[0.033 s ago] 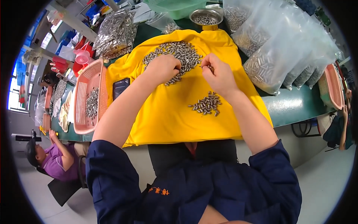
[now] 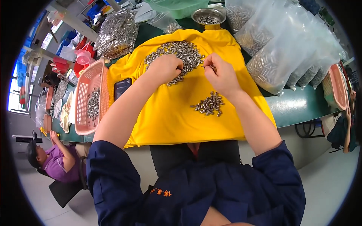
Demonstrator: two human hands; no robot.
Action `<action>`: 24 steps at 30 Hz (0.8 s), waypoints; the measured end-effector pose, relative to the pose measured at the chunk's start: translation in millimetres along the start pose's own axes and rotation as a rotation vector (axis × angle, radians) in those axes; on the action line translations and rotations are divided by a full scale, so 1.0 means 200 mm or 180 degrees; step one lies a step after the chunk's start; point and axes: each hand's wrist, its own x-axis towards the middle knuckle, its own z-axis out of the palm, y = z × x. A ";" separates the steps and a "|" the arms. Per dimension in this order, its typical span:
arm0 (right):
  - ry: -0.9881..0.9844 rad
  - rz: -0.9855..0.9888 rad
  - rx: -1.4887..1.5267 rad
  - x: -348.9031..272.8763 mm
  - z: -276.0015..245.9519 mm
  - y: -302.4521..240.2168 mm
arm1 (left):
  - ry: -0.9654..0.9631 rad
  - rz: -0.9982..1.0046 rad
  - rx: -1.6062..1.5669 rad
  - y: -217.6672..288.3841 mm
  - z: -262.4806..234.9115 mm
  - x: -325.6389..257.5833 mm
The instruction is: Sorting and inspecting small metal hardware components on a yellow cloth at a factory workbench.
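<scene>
A yellow cloth point(image 2: 166, 120) lies over the table, and on it spreads a large heap of small metal cylinders point(image 2: 184, 51). My left hand point(image 2: 164, 70) is closed at the near left of this heap, its thumb and fingers pressed together. Whatever those fingers hold is hidden. To the right of the heap, my right hand point(image 2: 223, 75) is closed in a pinch, with a bit of small metal cylinder showing between the curled fingers. A smaller pile of the same cylinders point(image 2: 209, 104) rests on the cloth below my right hand.
At left stand a pink basket point(image 2: 80, 113) with metal parts and a dark phone-like object point(image 2: 121, 87). Behind are a bag of metal parts point(image 2: 117, 34), a steel bowl point(image 2: 208, 17) and a green basket point(image 2: 179, 8). Filled plastic bags point(image 2: 279, 49) crowd the right. A person point(image 2: 58, 162) sits far left.
</scene>
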 end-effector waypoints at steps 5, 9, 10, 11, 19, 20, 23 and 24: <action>0.0055 -0.0039 0.0043 -0.02 0.00 0.01 | 0.0300 -0.0782 -0.1165 0.04 -0.06 -0.03; -0.0144 0.0256 0.0532 -0.03 -0.01 0.00 | 0.0871 -0.0932 -0.4325 0.16 -0.02 -0.12; -0.0243 0.0434 0.0787 -0.04 -0.02 -0.01 | 0.0913 -0.0854 -0.4605 0.20 0.01 -0.13; -0.0538 0.0616 0.0834 -0.04 -0.04 -0.04 | 0.0987 -0.0798 -0.4885 0.24 0.03 -0.14; -0.0694 0.0557 0.1112 -0.04 0.00 -0.02 | 0.0797 -0.0771 -0.5486 0.25 0.14 -0.15; -0.0687 0.0502 0.1117 -0.03 0.00 -0.02 | 0.0802 -0.0721 -0.5505 0.25 0.15 -0.15; -0.0684 0.0576 0.1082 -0.04 0.00 -0.03 | 0.0821 -0.0790 -0.5582 0.26 0.14 -0.16; -0.0696 0.0589 0.1089 -0.04 0.00 -0.03 | 0.0822 -0.0810 -0.5588 0.26 0.14 -0.16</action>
